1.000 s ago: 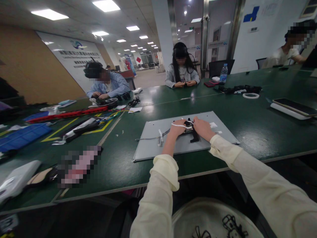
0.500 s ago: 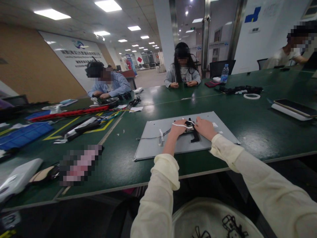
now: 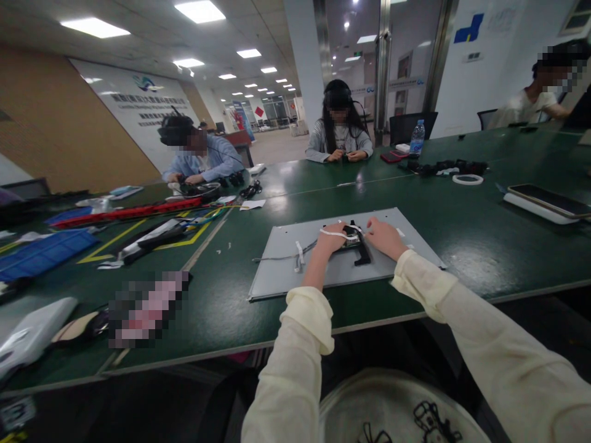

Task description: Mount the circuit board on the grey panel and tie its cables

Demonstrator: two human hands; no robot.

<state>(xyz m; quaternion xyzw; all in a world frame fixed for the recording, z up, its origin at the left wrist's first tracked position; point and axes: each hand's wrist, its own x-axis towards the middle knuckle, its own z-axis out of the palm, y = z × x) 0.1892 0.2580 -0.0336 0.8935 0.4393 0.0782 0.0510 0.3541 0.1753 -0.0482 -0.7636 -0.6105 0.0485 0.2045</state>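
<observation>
A black bracket-like part (image 3: 362,253) with a hooked end lies on a light grey panel (image 3: 277,280). My left hand (image 3: 330,239) is closed on its left side, the fingertips partly hidden. A white strip (image 3: 340,233) crosses over that hand and the top of the part. My right hand (image 3: 386,237) is just right of the part, fingers bent and pinched together close to the strip's end. Whatever sits between those fingertips is too small to make out. From the left hand a grey cable (image 3: 281,258) runs left, past a white tie (image 3: 299,255) on the panel.
The panel rests on a green table (image 3: 221,307). At left are a blue basket (image 3: 46,252), a black-and-white bundle (image 3: 143,243) and a white case (image 3: 37,332). A phone (image 3: 547,200), tape roll (image 3: 468,179) and water bottle (image 3: 417,138) are right. Several people sit around.
My right hand has drawn slightly right, away from the black part. My left hand stays in place. Across the table, a person's hands have come closer together.
</observation>
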